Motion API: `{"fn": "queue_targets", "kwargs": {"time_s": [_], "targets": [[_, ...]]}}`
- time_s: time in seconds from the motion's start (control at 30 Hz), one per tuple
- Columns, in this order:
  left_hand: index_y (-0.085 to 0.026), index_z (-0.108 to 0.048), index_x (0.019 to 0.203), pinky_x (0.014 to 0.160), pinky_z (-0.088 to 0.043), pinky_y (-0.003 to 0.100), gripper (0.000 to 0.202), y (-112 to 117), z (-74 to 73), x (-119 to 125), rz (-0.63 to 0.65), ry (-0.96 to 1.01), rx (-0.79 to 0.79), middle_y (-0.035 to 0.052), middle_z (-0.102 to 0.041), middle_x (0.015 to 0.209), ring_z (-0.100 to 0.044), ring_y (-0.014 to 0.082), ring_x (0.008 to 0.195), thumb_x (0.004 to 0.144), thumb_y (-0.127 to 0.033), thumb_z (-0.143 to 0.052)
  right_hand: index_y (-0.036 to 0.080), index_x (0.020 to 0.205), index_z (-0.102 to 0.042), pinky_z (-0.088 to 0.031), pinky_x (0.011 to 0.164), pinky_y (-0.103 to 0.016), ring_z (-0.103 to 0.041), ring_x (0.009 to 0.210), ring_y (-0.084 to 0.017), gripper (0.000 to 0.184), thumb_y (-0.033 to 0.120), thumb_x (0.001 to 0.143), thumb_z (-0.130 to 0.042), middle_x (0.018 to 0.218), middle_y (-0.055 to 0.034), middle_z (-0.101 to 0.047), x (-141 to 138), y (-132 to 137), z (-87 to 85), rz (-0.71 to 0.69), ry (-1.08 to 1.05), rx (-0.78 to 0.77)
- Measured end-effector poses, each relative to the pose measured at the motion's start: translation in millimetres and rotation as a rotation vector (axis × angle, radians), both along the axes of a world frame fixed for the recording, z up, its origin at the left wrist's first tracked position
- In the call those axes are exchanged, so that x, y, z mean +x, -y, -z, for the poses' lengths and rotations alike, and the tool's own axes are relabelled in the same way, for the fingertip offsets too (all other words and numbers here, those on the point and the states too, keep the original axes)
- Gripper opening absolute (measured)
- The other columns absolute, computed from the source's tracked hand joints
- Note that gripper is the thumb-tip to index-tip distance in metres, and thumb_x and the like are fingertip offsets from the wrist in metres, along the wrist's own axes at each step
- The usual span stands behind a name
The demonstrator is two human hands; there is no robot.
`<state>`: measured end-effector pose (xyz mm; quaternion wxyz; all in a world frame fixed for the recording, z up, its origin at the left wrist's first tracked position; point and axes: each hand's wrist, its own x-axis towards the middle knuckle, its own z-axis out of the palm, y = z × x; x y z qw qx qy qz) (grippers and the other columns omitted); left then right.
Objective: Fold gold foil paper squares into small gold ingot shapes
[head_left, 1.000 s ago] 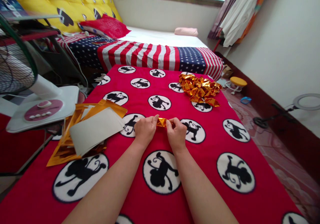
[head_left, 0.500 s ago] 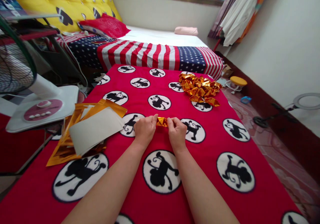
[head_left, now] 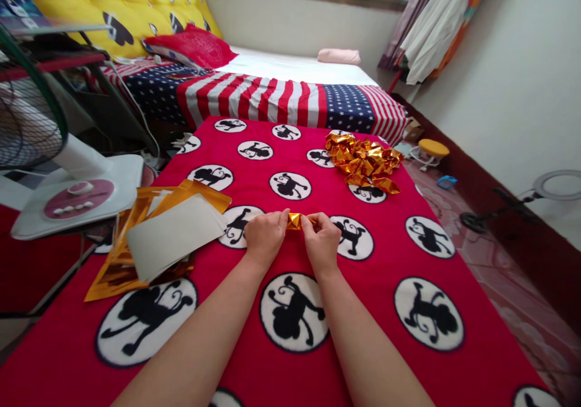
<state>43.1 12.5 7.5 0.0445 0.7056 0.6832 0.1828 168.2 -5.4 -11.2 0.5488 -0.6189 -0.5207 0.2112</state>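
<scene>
A small folded piece of shiny gold foil paper (head_left: 295,221) is held between my two hands, just above the red cloth (head_left: 363,322) with its black figures in white circles. My left hand (head_left: 265,234) grips its left end, thumb and fingers pressed together. At the other end, my right hand (head_left: 322,240) pinches the foil, and a bit of gold shows between thumb and forefinger. To the left lies a stack of flat gold foil sheets (head_left: 113,274) with pale paper sheets (head_left: 175,234) on top. A pile of folded gold foil pieces (head_left: 363,158) sits at the far right of the cloth.
A white fan base (head_left: 118,180) stands close by the left edge of the cloth. Beyond the far edge is a bed with a stars-and-stripes cover (head_left: 254,101). On the floor at right are a yellow stool (head_left: 433,148) and a ring-shaped stand (head_left: 560,184).
My right thumb and fingers have shifted slightly on the foil piece, so more gold shows between them. My left hand keeps its grip, almost in the same place.
</scene>
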Motion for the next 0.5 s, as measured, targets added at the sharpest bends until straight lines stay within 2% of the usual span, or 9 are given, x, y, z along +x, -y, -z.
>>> {"fn": "queue_targets", "kwargs": {"time_s": [0.1, 0.23, 0.4, 0.5], "targets": [[-0.018, -0.073, 0.081, 0.055, -0.026, 0.029, 0.062, -0.1, 1.6, 0.7, 0.018, -0.012, 0.023, 0.0111, -0.074, 0.080, -0.064, 0.0212, 0.068, 0.098, -0.050, -0.023, 0.018, 0.074, -0.063, -0.046, 0.060, -0.024, -0.059, 0.058, -0.014, 0.022, 0.037, 0.084, -0.059, 0.067, -0.0017, -0.066, 0.6, -0.1, -0.3, 0.016, 0.005, 0.011], [-0.019, -0.073, 0.078, 0.055, -0.025, 0.029, 0.061, -1.4, 2.5, -1.3, -0.023, -0.009, 0.054, 0.0106, -0.074, 0.078, -0.064, 0.0206, 0.068, 0.098, -0.050, -0.025, 0.018, 0.079, -0.061, -0.042, 0.057, -0.025, -0.056, 0.054, -0.014, 0.024, 0.042, 0.083, -0.061, 0.063, -0.0004, -0.063, 2.0, -0.6, -1.0, 0.046, 0.072, -0.021], [-0.018, -0.073, 0.081, 0.056, -0.025, 0.029, 0.059, -3.4, 1.3, -4.1, -0.068, -0.019, 0.042, 0.0116, -0.073, 0.078, -0.063, 0.0206, 0.068, 0.098, -0.050, -0.027, 0.020, 0.061, -0.052, -0.032, 0.055, -0.026, -0.047, 0.051, -0.012, 0.035, 0.040, 0.089, -0.052, 0.056, 0.0000, -0.057, 3.3, -1.1, -1.5, 0.039, 0.346, -0.052], [-0.018, -0.073, 0.079, 0.056, -0.024, 0.030, 0.060, -4.2, 0.6, -4.5, -0.041, -0.019, 0.045, 0.0115, -0.073, 0.078, -0.063, 0.0207, 0.069, 0.098, -0.050, -0.026, 0.021, 0.060, -0.050, -0.030, 0.056, -0.026, -0.045, 0.050, -0.012, 0.034, 0.037, 0.089, -0.051, 0.055, 0.0006, -0.056, 4.0, -0.9, -2.7, 0.027, 0.410, -0.066]]}}
